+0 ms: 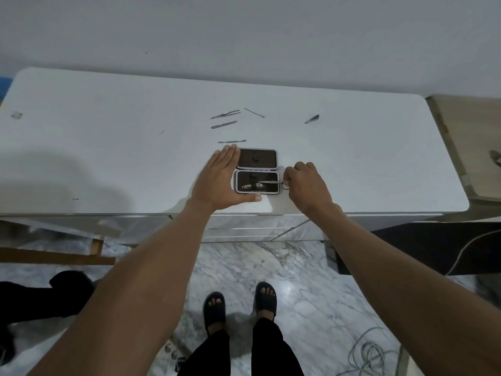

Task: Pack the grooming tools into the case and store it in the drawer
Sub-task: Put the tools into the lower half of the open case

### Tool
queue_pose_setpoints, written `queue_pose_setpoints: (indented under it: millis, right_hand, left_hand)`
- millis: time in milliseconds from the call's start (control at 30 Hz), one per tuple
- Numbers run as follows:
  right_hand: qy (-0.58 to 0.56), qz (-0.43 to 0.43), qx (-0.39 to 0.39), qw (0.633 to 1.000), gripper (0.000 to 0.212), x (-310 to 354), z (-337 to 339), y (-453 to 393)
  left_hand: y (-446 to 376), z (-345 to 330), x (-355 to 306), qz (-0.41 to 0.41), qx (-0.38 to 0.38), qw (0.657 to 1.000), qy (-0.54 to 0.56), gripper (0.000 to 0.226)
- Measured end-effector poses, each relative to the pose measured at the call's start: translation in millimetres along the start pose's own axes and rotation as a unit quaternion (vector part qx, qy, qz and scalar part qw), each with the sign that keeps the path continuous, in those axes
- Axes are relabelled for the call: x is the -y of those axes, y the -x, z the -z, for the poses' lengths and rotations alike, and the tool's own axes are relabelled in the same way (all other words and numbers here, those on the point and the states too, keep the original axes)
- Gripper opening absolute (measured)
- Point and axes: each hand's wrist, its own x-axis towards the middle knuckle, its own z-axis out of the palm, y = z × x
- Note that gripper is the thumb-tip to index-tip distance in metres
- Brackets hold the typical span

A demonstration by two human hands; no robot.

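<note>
A small dark case (257,170) lies open flat on the white table top (108,147), lid half farther away, a nail clipper strapped in the near half. My left hand (221,180) rests flat against the case's left side, fingers together, thumb along its front edge. My right hand (305,183) pinches small scissors (272,182) by their loop handles, blades pointing left over the near half. Loose behind the case lie tweezers (225,114), a thin pick (254,112), a file (224,125), a pusher (232,141) and a second clipper (311,119).
The drawer fronts (252,226) are mirrored and sit shut under the table edge. A wooden surface (471,137) adjoins on the right. On the marble floor are my sandalled feet (240,308), a coiled cable (368,354) at right and a dark object (40,297) at left.
</note>
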Motion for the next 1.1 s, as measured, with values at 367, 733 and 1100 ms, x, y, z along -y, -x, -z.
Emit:
queue_pose_setpoints:
  millis: [367, 733, 1100]
  right_hand:
    - [-0.056, 0.013, -0.005, 0.998, 0.014, 25.9, -9.7, -10.2]
    - [-0.098, -0.009, -0.009, 0.995, 0.012, 32.1, -10.5, -14.0]
    - [-0.185, -0.115, -0.130, 0.967, 0.016, -12.0, 15.2, -55.1]
  left_hand:
    - [0.4, -0.4, -0.6, -0.005, -0.015, 1.000, 0.005, 0.141]
    - [0.2, 0.5, -1.3, -0.010, -0.016, 1.000, 0.009, 0.142]
    - [-0.8, 0.9, -2.1, -0.004, -0.011, 1.000, 0.005, 0.141]
